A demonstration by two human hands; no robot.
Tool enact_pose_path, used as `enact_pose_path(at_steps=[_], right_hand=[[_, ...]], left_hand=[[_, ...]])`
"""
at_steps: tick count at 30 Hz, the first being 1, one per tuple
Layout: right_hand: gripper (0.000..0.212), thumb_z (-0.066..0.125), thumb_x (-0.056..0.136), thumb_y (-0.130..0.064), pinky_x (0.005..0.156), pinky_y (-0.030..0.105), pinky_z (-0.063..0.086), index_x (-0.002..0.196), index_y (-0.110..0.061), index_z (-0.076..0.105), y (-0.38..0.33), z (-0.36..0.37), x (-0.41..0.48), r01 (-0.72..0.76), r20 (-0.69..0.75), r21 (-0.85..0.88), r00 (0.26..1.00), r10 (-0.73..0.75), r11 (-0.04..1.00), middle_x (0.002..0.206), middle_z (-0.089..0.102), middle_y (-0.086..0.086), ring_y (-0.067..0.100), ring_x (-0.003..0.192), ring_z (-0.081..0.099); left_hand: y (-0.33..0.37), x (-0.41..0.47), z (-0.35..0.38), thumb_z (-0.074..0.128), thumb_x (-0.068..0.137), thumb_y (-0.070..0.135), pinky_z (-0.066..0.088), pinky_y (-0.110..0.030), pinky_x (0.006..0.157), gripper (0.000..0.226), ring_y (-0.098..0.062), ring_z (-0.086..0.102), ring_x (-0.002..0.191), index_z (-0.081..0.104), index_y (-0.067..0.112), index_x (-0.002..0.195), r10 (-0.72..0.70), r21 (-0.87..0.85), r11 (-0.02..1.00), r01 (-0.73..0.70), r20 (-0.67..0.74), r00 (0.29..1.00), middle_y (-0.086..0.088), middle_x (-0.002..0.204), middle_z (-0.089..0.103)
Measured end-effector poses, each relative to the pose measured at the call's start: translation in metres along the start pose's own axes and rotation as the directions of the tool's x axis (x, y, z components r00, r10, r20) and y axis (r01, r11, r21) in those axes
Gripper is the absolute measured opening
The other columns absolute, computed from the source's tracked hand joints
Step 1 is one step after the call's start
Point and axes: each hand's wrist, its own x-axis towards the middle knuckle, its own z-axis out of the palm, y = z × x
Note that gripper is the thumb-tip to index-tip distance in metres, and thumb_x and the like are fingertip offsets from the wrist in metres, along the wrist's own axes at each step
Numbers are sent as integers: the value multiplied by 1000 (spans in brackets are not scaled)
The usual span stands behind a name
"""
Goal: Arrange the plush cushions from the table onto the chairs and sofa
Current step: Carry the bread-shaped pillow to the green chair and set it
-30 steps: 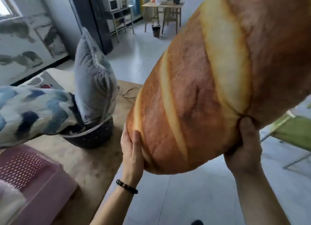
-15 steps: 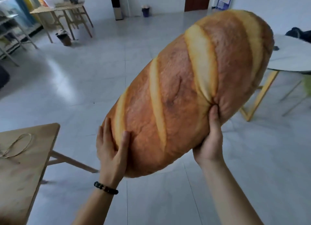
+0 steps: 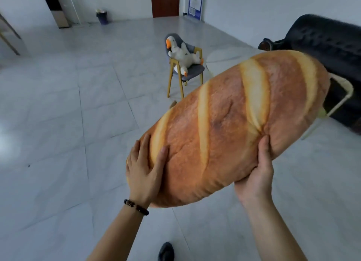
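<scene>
A big bread-loaf cushion (image 3: 230, 128) fills the middle of the view, held in the air above the tiled floor. My left hand (image 3: 143, 171) grips its near left end, and my right hand (image 3: 256, 173) pinches its lower edge. Beyond it, a white goose plush (image 3: 182, 55) sits on a grey chair with yellow legs (image 3: 193, 70). A black sofa (image 3: 330, 44) stands at the far right, partly hidden by the cushion.
A round white table (image 3: 220, 60) lies between the chair and the sofa. A pale chair frame (image 3: 340, 96) shows behind the cushion's right end. A dark bin (image 3: 102, 16) and a cabinet (image 3: 56, 11) stand against the far wall. My shoe (image 3: 166, 251) is at the bottom.
The view has swung right, away from the wooden table with the other cushions. The goose chair and the black sofa have come into sight. Both hands keep their hold on the bread cushion.
</scene>
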Motion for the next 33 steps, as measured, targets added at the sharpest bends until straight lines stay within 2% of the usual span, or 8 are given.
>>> enact_pose_path(at_steps=[6,13,19,22,25,27,30,33], right_hand=[[53,41,104,-51,100,36,56,151,-27,47,-19,-4,108,99,-163,72,983,-86,992,140,66,-6,14,127,64],[40,45,102,-55,81,31,63,135,-36,57,-1,-52,254,-21,-347,22,937,27,1000,122,75,-13,10,111,72],[80,76,67,-76,91,48,59,128,-26,62,7,-74,434,-367,-475,-87,833,285,926,123,72,-2,25,110,70],[76,79,63,-77,98,52,56,119,-28,61,15,-73,511,-479,-458,-208,818,348,853,123,68,-2,25,109,67],[64,78,62,-79,101,49,55,105,-33,64,31,-66,571,-487,-441,-345,839,319,802,119,69,-7,21,111,66],[69,74,57,-87,103,46,54,102,-35,66,45,-56,600,-480,-417,-460,860,296,747,118,70,-11,18,114,66],[74,68,64,-87,109,41,49,116,-36,60,77,-47,636,-411,-296,-625,912,285,664,116,64,-19,14,119,61],[90,55,75,-89,113,38,42,143,-29,49,140,-52,665,-364,-186,-781,911,367,507,140,58,-11,20,133,54]], left_hand=[[37,118,79,28,78,86,16,-49,125,84,-10,19,153,31,47,153,36,48,998,-49,245,969,10,161,34],[15,207,207,13,75,95,12,-51,125,92,-11,14,154,17,51,155,-25,243,966,-86,422,906,11,166,25],[12,278,313,15,75,93,16,-47,125,97,-15,23,153,23,42,157,-285,342,929,139,425,859,10,165,27],[11,309,348,15,69,100,20,-49,125,104,-16,28,150,25,44,156,-384,300,914,275,412,826,11,164,30],[5,332,378,22,74,95,19,-47,125,98,-14,27,150,24,43,157,-464,264,882,390,350,814,11,164,29],[-3,345,390,24,77,88,18,-41,125,93,-11,26,149,24,40,157,-504,222,862,456,288,814,11,163,29],[-34,360,406,28,84,85,17,-29,118,85,-5,28,145,24,41,157,-592,135,805,577,233,772,13,161,30],[-88,367,432,24,86,85,15,-28,118,85,-7,26,149,25,39,158,-732,54,671,740,208,649,14,163,29]])
